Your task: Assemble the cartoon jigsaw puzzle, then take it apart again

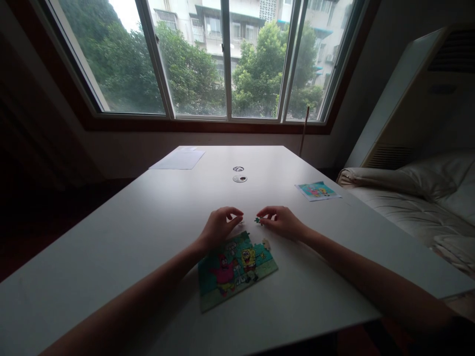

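A cartoon jigsaw puzzle [237, 277], mostly joined, lies at an angle on the white table, with a gap along its upper right edge. A loose beige puzzle piece [266, 244] rests against that gap. Just beyond the puzzle, my right hand [280, 222] pinches a small teal puzzle piece [257, 220] between thumb and fingers. Facing it across a narrow space, my left hand [221, 226] is closed in a pinch, with a small pale puzzle piece [242, 223] at the fingertips, only partly visible. My left wrist passes over the puzzle's upper left corner.
On the white table [122, 247] a picture card [318, 191] with the cartoon lies at the right. Two round inserts [239, 179] show mid-table, and paper sheets [178, 159] lie far left. A pale sofa [397, 198] stands along the right side, a window [226, 59] beyond.
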A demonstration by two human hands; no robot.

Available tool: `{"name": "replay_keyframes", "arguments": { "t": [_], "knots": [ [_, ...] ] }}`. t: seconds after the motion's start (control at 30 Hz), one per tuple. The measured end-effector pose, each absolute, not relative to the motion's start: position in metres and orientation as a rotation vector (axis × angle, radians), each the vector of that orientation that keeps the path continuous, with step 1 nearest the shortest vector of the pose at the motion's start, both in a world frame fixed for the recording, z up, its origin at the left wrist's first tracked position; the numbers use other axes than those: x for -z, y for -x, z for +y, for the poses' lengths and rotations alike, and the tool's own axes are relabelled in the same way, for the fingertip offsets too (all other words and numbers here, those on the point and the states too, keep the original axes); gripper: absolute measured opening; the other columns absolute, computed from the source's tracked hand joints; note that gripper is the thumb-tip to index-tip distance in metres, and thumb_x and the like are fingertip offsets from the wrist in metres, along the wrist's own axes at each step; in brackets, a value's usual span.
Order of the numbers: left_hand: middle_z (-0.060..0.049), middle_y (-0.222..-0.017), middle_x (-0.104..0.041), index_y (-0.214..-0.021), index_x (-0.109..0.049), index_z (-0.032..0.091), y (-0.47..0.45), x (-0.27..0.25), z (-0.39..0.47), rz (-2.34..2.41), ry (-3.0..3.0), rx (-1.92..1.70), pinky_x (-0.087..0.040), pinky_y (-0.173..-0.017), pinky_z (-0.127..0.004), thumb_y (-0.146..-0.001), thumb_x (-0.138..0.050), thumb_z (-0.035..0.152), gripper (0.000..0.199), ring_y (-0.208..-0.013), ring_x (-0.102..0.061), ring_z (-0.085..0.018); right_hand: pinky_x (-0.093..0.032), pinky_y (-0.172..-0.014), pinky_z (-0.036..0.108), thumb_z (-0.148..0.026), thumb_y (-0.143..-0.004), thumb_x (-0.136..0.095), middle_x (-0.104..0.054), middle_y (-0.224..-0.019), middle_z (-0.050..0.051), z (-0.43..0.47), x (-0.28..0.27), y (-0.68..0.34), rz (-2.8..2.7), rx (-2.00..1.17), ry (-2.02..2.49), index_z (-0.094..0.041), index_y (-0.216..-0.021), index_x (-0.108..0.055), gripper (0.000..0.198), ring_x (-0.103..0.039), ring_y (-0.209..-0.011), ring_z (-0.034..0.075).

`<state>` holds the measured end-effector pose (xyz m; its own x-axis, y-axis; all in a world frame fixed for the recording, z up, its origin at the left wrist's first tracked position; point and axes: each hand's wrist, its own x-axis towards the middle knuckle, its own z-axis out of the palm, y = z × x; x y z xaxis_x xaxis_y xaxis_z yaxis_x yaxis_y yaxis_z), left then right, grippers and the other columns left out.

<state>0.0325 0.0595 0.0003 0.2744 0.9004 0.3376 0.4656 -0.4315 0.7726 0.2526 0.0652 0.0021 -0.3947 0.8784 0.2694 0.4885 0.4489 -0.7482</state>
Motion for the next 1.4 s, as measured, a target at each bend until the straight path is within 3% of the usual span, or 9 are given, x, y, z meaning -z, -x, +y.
{"name": "replay_keyframes", "arguments": {
  "t": [0.1, 0.23, 0.4, 0.53, 0.8, 1.03, 1.17, 1.23, 1.4],
  "knots": [
    [-0.007, -0.085, -0.064, -0.086, -0.069, 0.019, -0.029, -0.005, 0.056, 1.189, -2.178, -0.922, -0.040, -0.067, -0.029, -0.078, -0.058, 0.029, 0.017, -0.073, -0.055, -0.019, -0.044, -0.067, 0.029, -0.034, -0.075, -0.063, -0.065, -0.092, 0.006, 0.061, -0.010, -0.257, -2.234, -0.624, 1.005, -0.021, -0.095, -0.067, 0.024, -0.056, -0.075, 0.016],
    [-0.003, -0.077, -0.061, -0.085, -0.070, 0.021, -0.024, -0.014, 0.050, 1.045, -2.336, -0.652, -0.041, -0.068, -0.027, -0.076, -0.061, 0.027, 0.014, -0.074, -0.055, -0.018, -0.044, -0.075, 0.029, -0.041, -0.065, -0.072, -0.060, -0.094, 0.006, 0.057, -0.019, -0.264, -2.574, -0.748, 0.720, -0.022, -0.096, -0.067, 0.036, -0.054, -0.087, 0.018],
    [-0.004, -0.082, -0.057, -0.086, -0.068, 0.018, -0.022, -0.016, 0.047, 1.011, -2.395, -0.513, -0.042, -0.069, -0.027, -0.071, -0.064, 0.022, 0.016, -0.078, -0.054, -0.018, -0.043, -0.069, 0.025, -0.041, -0.068, -0.070, -0.057, -0.086, 0.004, 0.059, -0.017, -0.267, -2.684, -0.784, 0.770, -0.019, -0.087, -0.068, 0.029, -0.053, -0.078, 0.014],
    [-0.004, -0.082, -0.056, -0.083, -0.064, 0.016, -0.023, -0.014, 0.048, 1.016, -2.389, -0.486, -0.043, -0.068, -0.027, -0.072, -0.062, 0.021, 0.012, -0.077, -0.053, -0.018, -0.042, -0.058, 0.020, -0.038, -0.070, -0.068, -0.056, -0.079, 0.002, 0.065, -0.012, -0.270, -2.612, -0.846, 0.873, -0.016, -0.081, -0.067, 0.025, -0.052, -0.066, 0.010],
    [-0.002, -0.077, -0.059, -0.081, -0.061, 0.016, -0.023, -0.014, 0.049, 1.001, -2.270, -0.520, -0.044, -0.065, -0.027, -0.073, -0.058, 0.025, 0.012, -0.073, -0.055, -0.017, -0.045, -0.055, 0.021, -0.035, -0.073, -0.064, -0.061, -0.071, 0.002, 0.065, -0.016, -0.274, -2.542, -0.767, 0.880, -0.015, -0.085, -0.065, 0.022, -0.055, -0.060, 0.010],
    [-0.003, -0.072, -0.062, -0.084, -0.061, 0.014, -0.024, -0.008, 0.053, 0.951, -2.060, -0.608, -0.045, -0.060, -0.024, -0.074, -0.059, 0.031, 0.020, -0.069, -0.058, -0.016, -0.044, -0.058, 0.022, -0.017, -0.078, -0.054, -0.064, -0.072, 0.002, 0.065, -0.005, -0.268, -2.346, -0.531, 1.005, -0.016, -0.088, -0.063, 0.014, -0.056, -0.063, 0.011],
    [-0.003, -0.070, -0.061, -0.086, -0.060, 0.014, -0.027, -0.005, 0.052, 0.917, -1.967, -0.689, -0.044, -0.057, -0.024, -0.076, -0.059, 0.035, 0.024, -0.065, -0.057, -0.015, -0.043, -0.061, 0.024, -0.018, -0.078, -0.056, -0.064, -0.086, 0.006, 0.058, -0.005, -0.257, -2.267, -0.406, 1.020, -0.017, -0.085, -0.064, 0.011, -0.054, -0.066, 0.011],
    [-0.002, -0.070, -0.061, -0.087, -0.058, 0.014, -0.029, -0.004, 0.051, 0.890, -1.928, -0.730, -0.043, -0.056, -0.023, -0.077, -0.060, 0.037, 0.025, -0.064, -0.056, -0.014, -0.043, -0.060, 0.024, -0.026, -0.079, -0.058, -0.064, -0.082, 0.005, 0.052, -0.008, -0.248, -2.220, -0.503, 1.013, -0.017, -0.084, -0.065, 0.013, -0.054, -0.063, 0.011],
    [-0.001, -0.071, -0.062, -0.090, -0.051, 0.015, -0.031, -0.002, 0.048, 0.833, -1.853, -0.775, -0.041, -0.055, -0.023, -0.076, -0.061, 0.038, 0.028, -0.063, -0.055, -0.013, -0.042, -0.054, 0.023, -0.038, -0.071, -0.066, -0.062, -0.065, 0.002, 0.042, -0.005, -0.233, -2.008, -1.087, 1.005, -0.014, -0.085, -0.065, 0.028, -0.055, -0.059, 0.012]
  ]
}}
